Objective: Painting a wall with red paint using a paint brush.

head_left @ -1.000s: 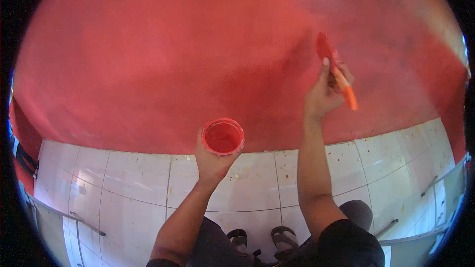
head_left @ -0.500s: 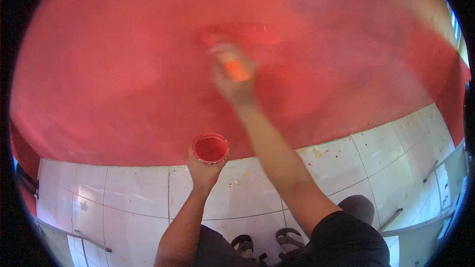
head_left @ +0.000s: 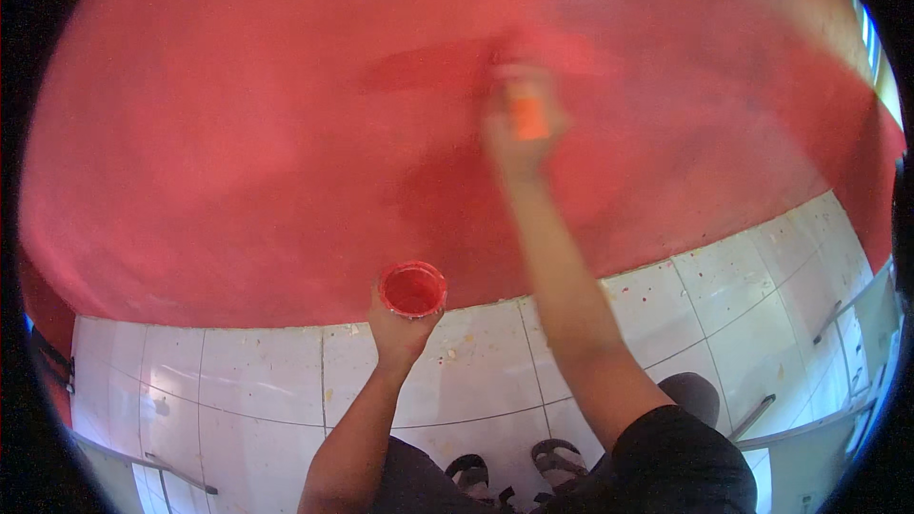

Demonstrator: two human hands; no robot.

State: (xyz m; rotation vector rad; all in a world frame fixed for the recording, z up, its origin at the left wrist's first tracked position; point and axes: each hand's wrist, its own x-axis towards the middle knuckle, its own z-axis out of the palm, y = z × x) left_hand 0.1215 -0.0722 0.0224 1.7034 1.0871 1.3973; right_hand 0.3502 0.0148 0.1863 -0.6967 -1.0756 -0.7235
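Brush (head_left: 529,117): R hand (head_left: 517,148); cup (head_left: 413,291): L hand (head_left: 400,333)

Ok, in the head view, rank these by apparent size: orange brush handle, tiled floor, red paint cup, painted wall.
Largest to smallest:
painted wall
tiled floor
red paint cup
orange brush handle, blurred, judged by its visible part

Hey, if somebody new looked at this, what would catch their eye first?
Probably the red wall, which fills most of the view. Against it, slightly right of centre in the upper half, the orange handle stands out in the blurred right hand. Lower down, left of centre, the left hand holds a red cup, with pale floor tiles below.
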